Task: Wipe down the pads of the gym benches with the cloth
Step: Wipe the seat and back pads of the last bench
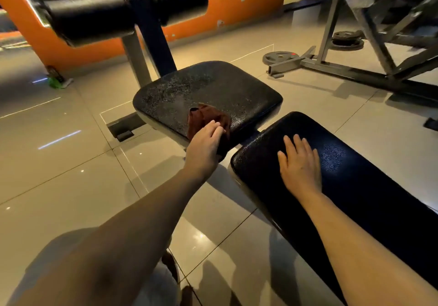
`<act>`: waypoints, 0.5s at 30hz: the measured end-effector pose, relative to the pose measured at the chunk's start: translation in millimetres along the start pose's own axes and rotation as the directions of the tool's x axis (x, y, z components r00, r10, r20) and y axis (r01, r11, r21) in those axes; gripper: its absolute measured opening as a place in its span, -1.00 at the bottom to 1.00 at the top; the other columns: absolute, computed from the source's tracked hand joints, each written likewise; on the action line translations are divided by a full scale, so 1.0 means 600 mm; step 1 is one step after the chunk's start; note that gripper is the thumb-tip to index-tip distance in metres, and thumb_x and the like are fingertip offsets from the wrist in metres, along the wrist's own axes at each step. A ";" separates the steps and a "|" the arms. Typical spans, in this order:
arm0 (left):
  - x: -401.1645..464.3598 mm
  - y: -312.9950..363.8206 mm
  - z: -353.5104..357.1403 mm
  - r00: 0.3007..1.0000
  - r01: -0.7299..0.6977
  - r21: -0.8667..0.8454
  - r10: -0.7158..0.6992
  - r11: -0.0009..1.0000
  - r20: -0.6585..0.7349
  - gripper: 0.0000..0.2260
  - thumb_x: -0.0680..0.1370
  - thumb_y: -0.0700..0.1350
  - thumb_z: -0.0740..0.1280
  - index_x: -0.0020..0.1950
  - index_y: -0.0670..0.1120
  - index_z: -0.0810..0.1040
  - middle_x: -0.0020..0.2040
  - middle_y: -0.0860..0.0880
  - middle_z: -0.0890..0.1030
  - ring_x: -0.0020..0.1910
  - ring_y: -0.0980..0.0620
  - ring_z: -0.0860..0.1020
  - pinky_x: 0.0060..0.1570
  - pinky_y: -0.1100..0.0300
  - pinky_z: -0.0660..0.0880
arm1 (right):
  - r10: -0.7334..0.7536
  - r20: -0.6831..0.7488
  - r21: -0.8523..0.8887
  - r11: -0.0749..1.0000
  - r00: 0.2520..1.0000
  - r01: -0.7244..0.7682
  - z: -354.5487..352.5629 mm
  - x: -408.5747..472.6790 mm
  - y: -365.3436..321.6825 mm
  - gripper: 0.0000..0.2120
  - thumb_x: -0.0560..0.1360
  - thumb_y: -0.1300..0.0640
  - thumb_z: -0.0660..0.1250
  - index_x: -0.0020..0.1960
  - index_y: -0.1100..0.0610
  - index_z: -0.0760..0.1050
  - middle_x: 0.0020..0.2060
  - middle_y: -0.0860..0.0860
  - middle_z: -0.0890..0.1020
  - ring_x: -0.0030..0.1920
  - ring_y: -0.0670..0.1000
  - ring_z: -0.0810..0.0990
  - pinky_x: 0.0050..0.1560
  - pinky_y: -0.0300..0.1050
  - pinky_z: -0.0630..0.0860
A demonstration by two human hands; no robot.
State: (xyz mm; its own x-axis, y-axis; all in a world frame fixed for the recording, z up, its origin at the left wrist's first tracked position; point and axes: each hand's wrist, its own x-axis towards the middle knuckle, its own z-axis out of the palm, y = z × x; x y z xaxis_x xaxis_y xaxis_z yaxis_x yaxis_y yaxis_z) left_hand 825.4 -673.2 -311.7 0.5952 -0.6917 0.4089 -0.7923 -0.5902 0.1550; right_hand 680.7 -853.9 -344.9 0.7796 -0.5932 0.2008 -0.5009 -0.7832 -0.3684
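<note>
1. Left hand [205, 143] laid over a dark reddish-brown cloth [208, 118] at the near edge of the seat pad [208, 89], fingers bent loosely over the fabric; whether pressing or gripping, impossible to tell.
2. Cloth bunched up, partly on top of the seat pad and partly hanging over its near edge beneath the hand.
3. Seat pad black, its surface speckled with fine pale marks, more so toward the left and far side.
4. Right hand [299, 163] flat on the long back pad [355, 187], palm down, fingers straight and slightly spread, holding nothing.
5. Hands well apart, one on each pad, with the narrow gap between the two pads lying between them.
6. Back pad black and glossy, with a small dull speckled patch just right of the right hand.
7. Two black foam rollers [132, 11] on a post beyond the seat pad, blurred.
8. Glossy tiled floor [71, 175] all round, orange wall [237, 9] behind.
9. Grey metal frame [343, 66] at upper right, with a weight plate [279, 57] flat on the floor beside its foot and more plates [347, 40] stacked farther back.
</note>
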 end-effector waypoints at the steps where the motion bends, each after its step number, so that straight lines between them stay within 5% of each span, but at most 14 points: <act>1: -0.012 -0.005 -0.001 1.000 0.024 0.020 -0.023 1.000 -0.015 -0.43 0.29 -0.22 0.58 0.24 -0.30 0.51 0.29 -0.27 0.51 0.33 -0.26 0.45 0.27 -0.07 0.41 | -0.020 0.002 0.005 1.000 1.000 0.020 0.001 -0.017 0.000 -0.50 0.66 -0.05 -0.03 0.57 0.06 0.07 0.56 0.08 0.10 0.56 0.09 -0.02 0.53 0.07 -0.09; 5: -0.036 0.001 -0.017 0.988 0.118 0.026 -0.115 0.993 -0.100 -0.60 0.32 -0.33 0.49 0.13 -0.23 0.53 0.15 -0.18 0.56 0.14 -0.22 0.52 0.00 0.00 0.50 | -0.077 0.023 0.024 0.997 0.997 0.077 0.000 -0.068 0.003 -0.51 0.67 -0.02 0.00 0.56 0.06 0.09 0.56 0.10 0.10 0.56 0.09 -0.01 0.53 0.06 -0.08; 9: -0.065 0.036 -0.037 0.895 0.403 -0.132 -0.420 0.906 -0.149 -0.76 0.39 -0.36 0.37 -0.09 -0.11 0.40 -0.07 -0.09 0.49 -0.07 -0.12 0.47 -0.25 0.12 0.26 | -0.085 0.052 0.062 0.995 0.995 0.082 -0.011 -0.098 -0.001 -0.52 0.66 0.03 0.07 0.55 0.09 0.13 0.55 0.12 0.12 0.56 0.11 0.00 0.53 0.08 -0.05; 12: -0.089 0.082 -0.055 0.730 0.528 -0.530 -0.674 0.664 -0.117 -0.74 0.44 -0.41 0.27 -0.01 -0.08 0.42 -0.08 -0.03 0.50 -0.04 -0.04 0.47 -0.15 0.16 0.29 | -0.081 0.088 0.108 0.992 0.993 0.072 -0.021 -0.122 -0.012 -0.51 0.65 0.06 0.12 0.55 0.11 0.14 0.55 0.12 0.13 0.56 0.11 0.00 0.54 0.10 -0.02; 15: -0.113 0.131 -0.043 0.611 0.567 -0.715 -0.791 0.409 0.031 -0.66 0.55 -0.32 0.24 0.29 -0.08 0.49 0.15 -0.10 0.57 0.16 -0.06 0.49 0.18 0.10 0.41 | -0.078 0.158 0.146 0.988 0.984 0.055 -0.033 -0.145 -0.022 -0.47 0.64 0.05 0.16 0.56 0.10 0.11 0.56 0.08 0.09 0.57 0.08 -0.04 0.53 0.09 0.00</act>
State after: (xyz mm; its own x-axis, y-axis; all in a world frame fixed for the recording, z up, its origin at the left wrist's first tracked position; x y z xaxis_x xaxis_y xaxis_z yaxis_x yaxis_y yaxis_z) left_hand 719.4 -661.7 -303.9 0.9946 0.0316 0.0988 -0.0825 -0.3355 0.9384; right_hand 612.0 -795.4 -339.5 0.8660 -0.4931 0.0827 -0.3970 -0.7788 -0.4857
